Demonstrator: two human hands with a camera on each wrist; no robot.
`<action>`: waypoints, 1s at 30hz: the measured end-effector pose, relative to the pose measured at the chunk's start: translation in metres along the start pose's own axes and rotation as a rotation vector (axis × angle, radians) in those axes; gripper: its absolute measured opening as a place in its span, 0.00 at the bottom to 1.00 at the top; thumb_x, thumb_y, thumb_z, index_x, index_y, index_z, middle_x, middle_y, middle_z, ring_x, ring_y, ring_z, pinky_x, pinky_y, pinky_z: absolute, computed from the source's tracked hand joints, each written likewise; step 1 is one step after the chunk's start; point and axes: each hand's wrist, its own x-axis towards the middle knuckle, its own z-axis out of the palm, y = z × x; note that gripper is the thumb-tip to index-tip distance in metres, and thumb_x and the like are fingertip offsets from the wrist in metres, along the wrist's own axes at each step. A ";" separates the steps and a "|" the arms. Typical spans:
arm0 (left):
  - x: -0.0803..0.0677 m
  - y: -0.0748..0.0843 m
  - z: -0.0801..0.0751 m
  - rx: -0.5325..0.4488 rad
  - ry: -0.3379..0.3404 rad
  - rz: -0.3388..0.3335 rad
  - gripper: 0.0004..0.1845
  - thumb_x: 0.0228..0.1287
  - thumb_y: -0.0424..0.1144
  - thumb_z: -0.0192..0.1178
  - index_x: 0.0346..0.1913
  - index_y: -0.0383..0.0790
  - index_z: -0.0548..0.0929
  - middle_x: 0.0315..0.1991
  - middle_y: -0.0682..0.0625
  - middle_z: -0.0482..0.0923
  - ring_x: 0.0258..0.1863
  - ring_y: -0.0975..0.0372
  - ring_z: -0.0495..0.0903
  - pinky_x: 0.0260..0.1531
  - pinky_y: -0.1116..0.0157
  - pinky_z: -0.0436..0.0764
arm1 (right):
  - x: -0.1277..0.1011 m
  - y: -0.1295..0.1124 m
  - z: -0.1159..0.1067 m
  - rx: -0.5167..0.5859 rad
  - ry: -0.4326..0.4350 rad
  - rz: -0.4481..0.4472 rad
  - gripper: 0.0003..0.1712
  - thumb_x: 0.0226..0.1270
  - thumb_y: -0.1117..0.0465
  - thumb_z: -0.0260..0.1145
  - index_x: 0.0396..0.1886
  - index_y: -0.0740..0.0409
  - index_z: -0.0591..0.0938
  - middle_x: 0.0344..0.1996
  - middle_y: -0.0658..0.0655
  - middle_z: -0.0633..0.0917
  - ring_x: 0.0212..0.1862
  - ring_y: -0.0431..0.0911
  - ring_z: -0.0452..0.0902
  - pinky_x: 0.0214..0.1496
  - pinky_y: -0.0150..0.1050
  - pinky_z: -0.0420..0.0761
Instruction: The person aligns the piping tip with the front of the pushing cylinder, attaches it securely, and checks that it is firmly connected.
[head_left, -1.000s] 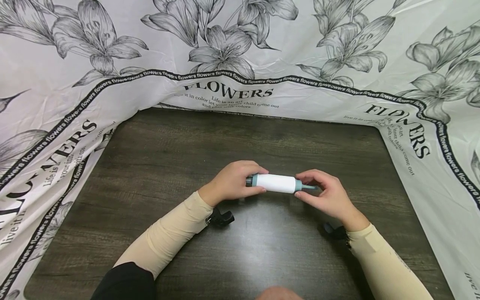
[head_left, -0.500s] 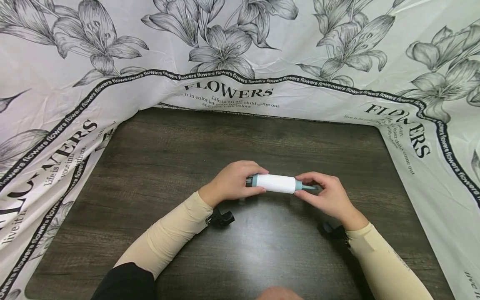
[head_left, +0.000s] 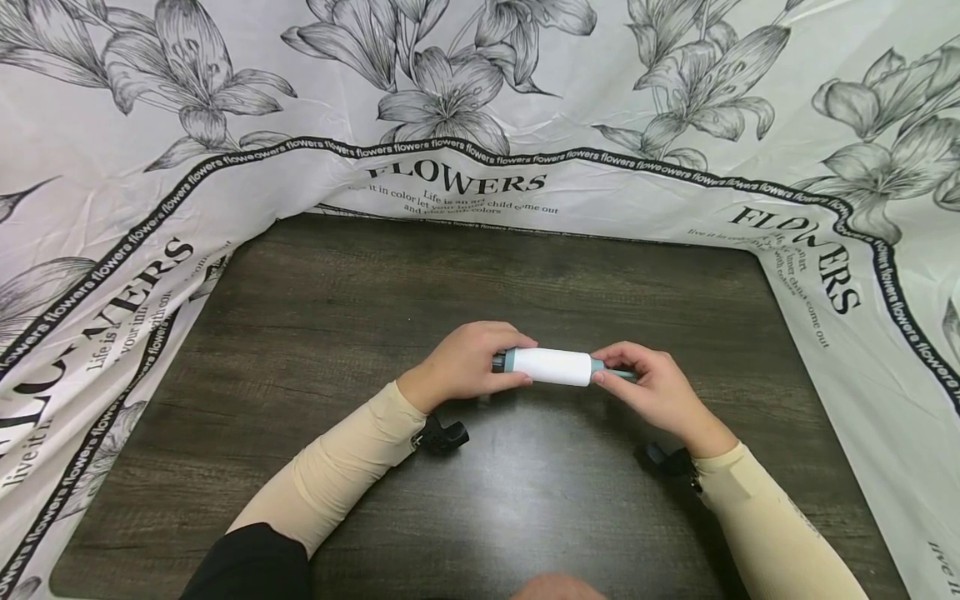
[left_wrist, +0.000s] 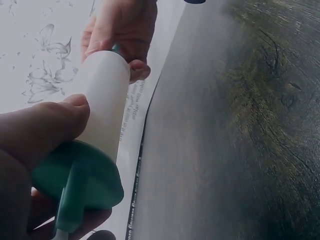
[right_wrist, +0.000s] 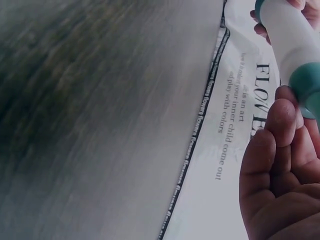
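Observation:
A lint roller (head_left: 552, 367) with a white paper roll and teal ends is held level just above the dark wooden table (head_left: 337, 317). My left hand (head_left: 468, 362) grips its left end, fingers curled round the teal cap (left_wrist: 82, 187). My right hand (head_left: 648, 387) pinches the right teal end (right_wrist: 307, 85) and the thin handle. In the left wrist view the white roll (left_wrist: 102, 100) runs away from my thumb toward the right hand (left_wrist: 122, 25). In the right wrist view the roll (right_wrist: 287, 32) lies above my right hand's fingers (right_wrist: 277, 145).
A white cloth printed with grey lilies and the word FLOWERS (head_left: 457, 185) rises behind the table and drapes down its left (head_left: 90, 292) and right (head_left: 862, 317) sides. Black wrist camera mounts (head_left: 442, 435) sit under both forearms.
My right fingers have slid slightly left along the handle and now cover more of the right teal end. The roller and left hand have stayed in place.

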 end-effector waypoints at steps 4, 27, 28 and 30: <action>0.000 0.001 -0.002 0.003 -0.003 -0.006 0.23 0.56 0.55 0.69 0.52 0.49 0.84 0.45 0.58 0.82 0.39 0.71 0.77 0.38 0.70 0.75 | 0.001 -0.003 -0.001 0.009 -0.008 0.028 0.11 0.62 0.67 0.69 0.44 0.59 0.83 0.37 0.52 0.86 0.41 0.43 0.83 0.35 0.33 0.80; -0.002 0.000 -0.003 0.060 -0.046 -0.019 0.25 0.54 0.55 0.70 0.53 0.47 0.86 0.47 0.56 0.84 0.43 0.68 0.82 0.41 0.70 0.78 | 0.004 0.019 0.003 0.112 -0.094 0.220 0.09 0.66 0.62 0.67 0.44 0.59 0.84 0.36 0.57 0.86 0.36 0.56 0.82 0.34 0.35 0.81; -0.002 0.000 -0.003 0.062 -0.046 -0.018 0.25 0.54 0.55 0.70 0.53 0.47 0.86 0.47 0.56 0.84 0.44 0.68 0.82 0.41 0.70 0.78 | 0.004 0.022 0.003 0.119 -0.097 0.222 0.10 0.66 0.61 0.67 0.45 0.59 0.84 0.36 0.57 0.86 0.36 0.56 0.82 0.35 0.35 0.81; -0.002 -0.001 -0.003 0.069 -0.043 -0.016 0.25 0.54 0.56 0.70 0.53 0.47 0.86 0.47 0.57 0.84 0.44 0.68 0.82 0.41 0.70 0.78 | 0.004 0.031 0.004 0.132 -0.100 0.233 0.10 0.66 0.59 0.67 0.45 0.57 0.84 0.36 0.55 0.86 0.37 0.56 0.82 0.36 0.36 0.82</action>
